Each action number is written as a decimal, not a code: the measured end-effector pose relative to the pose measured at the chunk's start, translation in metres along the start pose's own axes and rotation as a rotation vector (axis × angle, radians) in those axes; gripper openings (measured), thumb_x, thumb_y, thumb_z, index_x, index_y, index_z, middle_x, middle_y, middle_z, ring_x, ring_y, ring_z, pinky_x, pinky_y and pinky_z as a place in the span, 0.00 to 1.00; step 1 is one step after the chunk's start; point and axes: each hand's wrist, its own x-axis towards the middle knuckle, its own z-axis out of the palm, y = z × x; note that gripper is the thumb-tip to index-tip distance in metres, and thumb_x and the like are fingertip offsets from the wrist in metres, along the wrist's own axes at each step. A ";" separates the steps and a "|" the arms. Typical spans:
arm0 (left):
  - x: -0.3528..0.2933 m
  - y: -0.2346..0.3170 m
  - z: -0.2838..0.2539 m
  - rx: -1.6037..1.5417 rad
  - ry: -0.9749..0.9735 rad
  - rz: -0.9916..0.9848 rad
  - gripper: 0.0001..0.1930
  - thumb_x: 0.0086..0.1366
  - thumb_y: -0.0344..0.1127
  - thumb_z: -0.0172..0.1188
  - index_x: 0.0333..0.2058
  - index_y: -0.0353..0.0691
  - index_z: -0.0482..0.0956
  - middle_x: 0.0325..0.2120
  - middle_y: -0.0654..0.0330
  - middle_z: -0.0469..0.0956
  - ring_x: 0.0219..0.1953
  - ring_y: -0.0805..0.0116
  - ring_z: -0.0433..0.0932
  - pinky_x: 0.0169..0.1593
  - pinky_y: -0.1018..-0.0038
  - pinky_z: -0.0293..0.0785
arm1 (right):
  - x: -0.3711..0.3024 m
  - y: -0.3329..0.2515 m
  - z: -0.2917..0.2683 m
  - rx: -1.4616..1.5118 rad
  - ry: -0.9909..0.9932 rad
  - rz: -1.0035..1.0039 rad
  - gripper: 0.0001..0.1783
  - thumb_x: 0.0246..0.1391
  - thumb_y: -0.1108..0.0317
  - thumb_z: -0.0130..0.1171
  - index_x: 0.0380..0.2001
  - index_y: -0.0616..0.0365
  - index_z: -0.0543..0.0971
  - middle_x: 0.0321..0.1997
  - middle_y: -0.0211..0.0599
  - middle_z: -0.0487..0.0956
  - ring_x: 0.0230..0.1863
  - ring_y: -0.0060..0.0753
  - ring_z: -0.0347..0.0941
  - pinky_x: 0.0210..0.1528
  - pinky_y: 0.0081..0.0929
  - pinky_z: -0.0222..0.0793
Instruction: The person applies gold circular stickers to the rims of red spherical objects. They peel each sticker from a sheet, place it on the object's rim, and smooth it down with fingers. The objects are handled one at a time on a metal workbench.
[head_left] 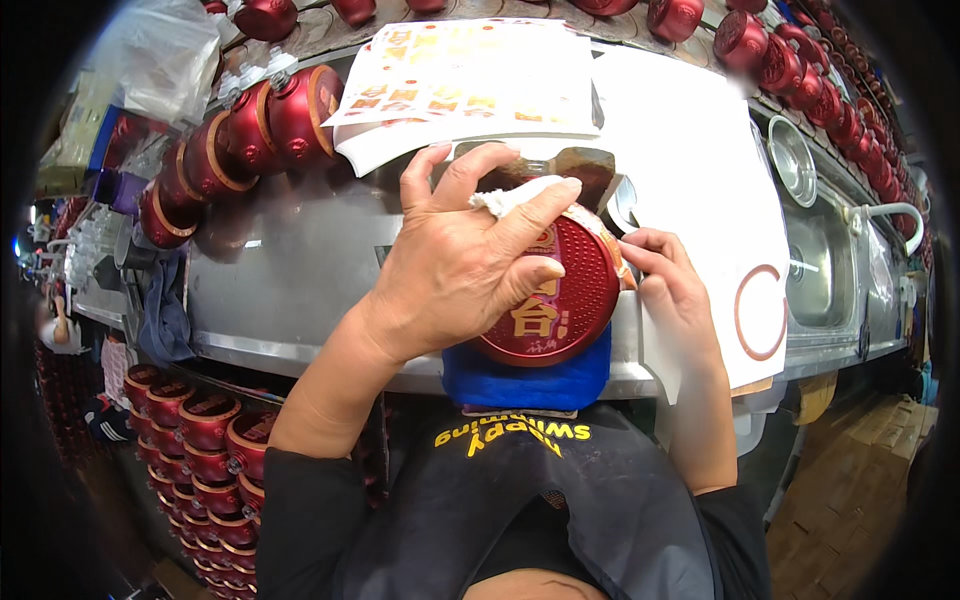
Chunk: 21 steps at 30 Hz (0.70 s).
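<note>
A round, flat red bottle (580,300) with raised dots and gold characters lies before me, on a folded blue cloth (530,378) at the counter's front edge. My left hand (445,265) reaches over its upper left side and holds a crumpled white cloth (510,198) against the far rim. The fingers of that hand are bent around the cloth, and they hide part of the bottle's face. On the right, my right hand (675,280) pinches the end of a thin orange-and-white patterned strip (608,245) that runs along the bottle's right rim.
Printed sheets of gold and red decals (460,75) lie at the back of the metal counter (290,290). Red bottles (300,115) stand at left, with more stacked below (205,420). A white board (700,180) lies at right, beside a sink (820,270) and a metal bowl (790,160).
</note>
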 end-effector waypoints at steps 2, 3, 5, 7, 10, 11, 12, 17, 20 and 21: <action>0.004 0.000 0.000 -0.009 0.025 0.026 0.28 0.76 0.57 0.49 0.64 0.45 0.75 0.35 0.63 0.87 0.65 0.57 0.66 0.70 0.47 0.45 | -0.006 -0.003 0.000 -0.236 0.050 -0.156 0.20 0.62 0.61 0.67 0.51 0.64 0.83 0.56 0.49 0.74 0.58 0.44 0.73 0.60 0.36 0.70; 0.006 0.002 0.001 0.001 0.023 0.048 0.27 0.75 0.55 0.50 0.64 0.46 0.75 0.33 0.63 0.87 0.65 0.57 0.66 0.70 0.47 0.46 | -0.008 -0.005 0.002 -0.212 0.094 -0.147 0.16 0.56 0.65 0.70 0.45 0.63 0.84 0.55 0.50 0.74 0.58 0.46 0.74 0.61 0.37 0.69; 0.008 0.006 0.003 0.022 -0.006 0.079 0.27 0.75 0.55 0.51 0.64 0.47 0.75 0.31 0.64 0.86 0.65 0.57 0.66 0.70 0.48 0.46 | -0.012 -0.010 0.002 -0.214 0.106 -0.175 0.11 0.51 0.76 0.69 0.40 0.62 0.83 0.58 0.46 0.73 0.61 0.43 0.71 0.59 0.36 0.70; 0.011 0.010 0.003 0.043 -0.048 0.092 0.27 0.74 0.54 0.52 0.65 0.47 0.75 0.29 0.64 0.86 0.65 0.57 0.66 0.70 0.48 0.46 | -0.014 -0.013 0.000 -0.116 0.085 -0.081 0.08 0.51 0.80 0.68 0.35 0.61 0.81 0.60 0.44 0.72 0.63 0.40 0.68 0.60 0.34 0.68; 0.016 0.012 0.001 0.057 -0.098 0.097 0.27 0.74 0.54 0.53 0.65 0.47 0.75 0.28 0.64 0.85 0.65 0.59 0.66 0.70 0.49 0.46 | -0.016 -0.017 -0.005 0.087 0.041 -0.093 0.07 0.53 0.79 0.67 0.34 0.60 0.80 0.61 0.45 0.70 0.64 0.40 0.66 0.63 0.33 0.64; 0.017 0.013 0.000 0.050 -0.087 0.103 0.27 0.74 0.53 0.53 0.65 0.47 0.74 0.28 0.64 0.85 0.64 0.59 0.66 0.70 0.50 0.46 | -0.015 -0.018 -0.005 0.155 0.009 -0.079 0.06 0.55 0.78 0.66 0.34 0.59 0.79 0.62 0.43 0.69 0.66 0.39 0.65 0.66 0.34 0.61; 0.019 0.013 0.000 0.045 -0.089 0.100 0.27 0.74 0.53 0.53 0.65 0.47 0.74 0.27 0.64 0.84 0.64 0.59 0.66 0.70 0.50 0.45 | -0.016 -0.019 -0.006 0.078 -0.017 -0.045 0.05 0.56 0.75 0.66 0.34 0.60 0.80 0.61 0.45 0.70 0.65 0.41 0.66 0.66 0.35 0.62; 0.018 0.013 -0.002 0.050 -0.108 0.097 0.27 0.75 0.55 0.51 0.65 0.47 0.74 0.29 0.62 0.85 0.64 0.59 0.67 0.70 0.52 0.46 | -0.017 -0.022 -0.004 0.007 -0.037 -0.075 0.07 0.61 0.68 0.64 0.36 0.60 0.79 0.58 0.46 0.71 0.61 0.43 0.69 0.63 0.35 0.65; 0.016 0.012 -0.003 0.008 -0.091 0.069 0.27 0.76 0.55 0.51 0.65 0.47 0.75 0.31 0.60 0.86 0.63 0.57 0.68 0.70 0.52 0.46 | -0.023 -0.024 -0.009 0.192 -0.070 0.002 0.07 0.64 0.68 0.62 0.37 0.60 0.78 0.56 0.44 0.71 0.59 0.38 0.69 0.61 0.33 0.65; 0.016 0.011 -0.003 0.013 -0.089 0.059 0.27 0.76 0.55 0.51 0.65 0.47 0.75 0.32 0.60 0.86 0.63 0.57 0.68 0.70 0.52 0.47 | -0.024 -0.024 -0.010 0.270 -0.075 0.024 0.07 0.64 0.68 0.61 0.37 0.60 0.78 0.56 0.43 0.71 0.58 0.36 0.69 0.61 0.32 0.65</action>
